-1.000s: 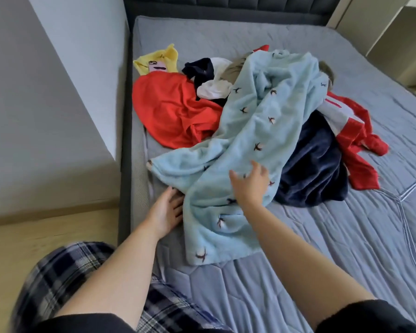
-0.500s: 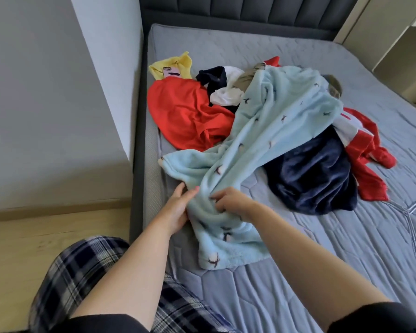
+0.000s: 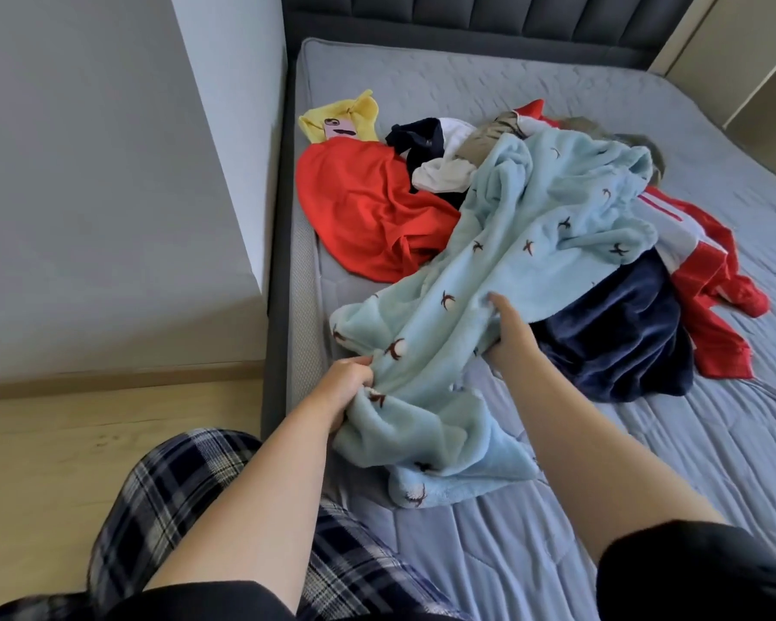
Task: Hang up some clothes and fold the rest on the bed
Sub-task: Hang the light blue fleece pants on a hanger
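Picking one item out of the heap is the step in hand, by my read; nothing on the bed (image 3: 556,558) looks folded or hung yet, so the task is near its start. Far left: plaid trousers (image 3: 162,499) over wooden floor (image 3: 63,441), the person at the bed's left edge. Left hand (image 3: 348,385): fingers curled tight round a bunched near edge of the light blue fleece (image 3: 525,235), low by the mattress edge. Further up the bed lies a yellow garment (image 3: 359,109) with a pink-cased phone (image 3: 339,127) on it, then a red garment (image 3: 368,217) spread flat, touching the fleece's left side. The fleece, with a dark bird print, drapes from the top of the heap down toward the person, its near end pooled on the mattress; blanket or robe, cannot tell. Right hand (image 3: 509,333): thumb on top of a fold mid-fleece, fingers tucked under the cloth and hidden, so it holds the fold. Just right of that hand sits a navy fleece garment (image 3: 614,347), partly under the blue one; further right, a red and white jacket (image 3: 713,280). The next move likely calls for lifting the fleece clear without dragging the navy piece along, then finding corners or shoulders to decide fold or hang.
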{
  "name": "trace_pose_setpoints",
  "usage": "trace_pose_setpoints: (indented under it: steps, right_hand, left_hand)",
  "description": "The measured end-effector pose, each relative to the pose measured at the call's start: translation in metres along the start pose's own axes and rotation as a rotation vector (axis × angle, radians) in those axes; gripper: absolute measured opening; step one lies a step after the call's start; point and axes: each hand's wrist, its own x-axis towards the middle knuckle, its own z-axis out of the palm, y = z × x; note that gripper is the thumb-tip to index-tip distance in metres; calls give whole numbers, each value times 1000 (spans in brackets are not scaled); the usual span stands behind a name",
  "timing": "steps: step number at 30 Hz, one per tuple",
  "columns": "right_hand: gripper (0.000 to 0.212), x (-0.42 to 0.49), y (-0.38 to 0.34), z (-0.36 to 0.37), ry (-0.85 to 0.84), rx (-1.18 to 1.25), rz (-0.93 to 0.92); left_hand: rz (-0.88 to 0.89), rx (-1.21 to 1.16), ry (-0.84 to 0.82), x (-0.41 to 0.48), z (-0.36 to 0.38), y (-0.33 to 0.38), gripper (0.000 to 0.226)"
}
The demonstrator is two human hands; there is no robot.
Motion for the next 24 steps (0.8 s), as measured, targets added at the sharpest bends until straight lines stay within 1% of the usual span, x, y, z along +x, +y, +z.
trace_pose_setpoints:
  steps: [1, 2, 4, 5, 6, 7, 8, 9, 10, 11, 12, 13, 14, 15, 17, 18, 19, 20, 21, 22, 23, 24]
  right_hand:
    - [50, 2, -5, 6, -2, -70, -100]
    - [47, 2, -9, 14, -10, -155, -228]
    - [46, -7, -15, 30, -71, -354, -422]
    - [39, -14, -15, 36, -96, -507, -487]
    - [29, -24, -14, 42, -137, -703, -536]
    - [19, -36, -10, 45, -225, -944, -564]
    - [14, -47, -4, 48, -359, -1195, -575]
    - [14, -59, 2, 51, -514, -1417, -569]
    - [14, -72, 8, 54, -659, -1585, -547]
    - [16, -80, 13, 55, -764, -1681, -520]
    - [20, -84, 15, 55, -824, -1712, -501]
    - [23, -88, 14, 56, -831, -1690, -507]
    - [26, -90, 11, 57, -790, -1606, -526]
    - [31, -91, 8, 59, -714, -1470, -555]
    - [45, -83, 6, 61, -492, -1141, -655]
    - [42, -77, 6, 61, -351, -981, -744]
    - [32, -68, 6, 60, -173, -865, -838]
    - [17, -58, 5, 55, 19, -801, -893]
    - [28, -46, 2, 48, 204, -772, -887]
    - [51, -34, 0, 39, 354, -760, -800]
    - [68, -23, -2, 28, 467, -735, -644]
    - [80, -11, -2, 16, 515, -678, -459]
  left_hand:
    - [9, 23, 35, 0, -2, -1, 44]
    - [44, 77, 103, 2, -4, -2, 39]
    - [164, 206, 349, 3, -8, -3, 26]
    - [238, 198, 478, 2, -11, -2, 21]
    - [299, 133, 579, 2, -14, 1, 18]
    - [336, 48, 654, 4, -19, 5, 21]
    - [344, -34, 690, 7, -23, 10, 27]
    - [326, -126, 683, 10, -27, 15, 30]
    - [294, -247, 649, 12, -30, 18, 28]
    - [251, -368, 588, 12, -32, 21, 24]
    - [219, -451, 525, 11, -32, 22, 22]
    - [200, -472, 462, 10, -31, 21, 23]
    - [196, -428, 402, 11, -30, 18, 28]
    - [207, -340, 351, 11, -28, 15, 34]
    - [255, -172, 249, 13, -24, 11, 43]
    - [268, -130, 201, 12, -23, 10, 45]
    - [267, -101, 170, 11, -21, 11, 47]
    - [257, -73, 152, 9, -20, 11, 49]
    - [247, -36, 146, 8, -20, 10, 49]
    - [241, 0, 148, 8, -20, 9, 46]
    - [239, 22, 154, 8, -21, 8, 40]
    - [235, 25, 162, 6, -20, 8, 33]
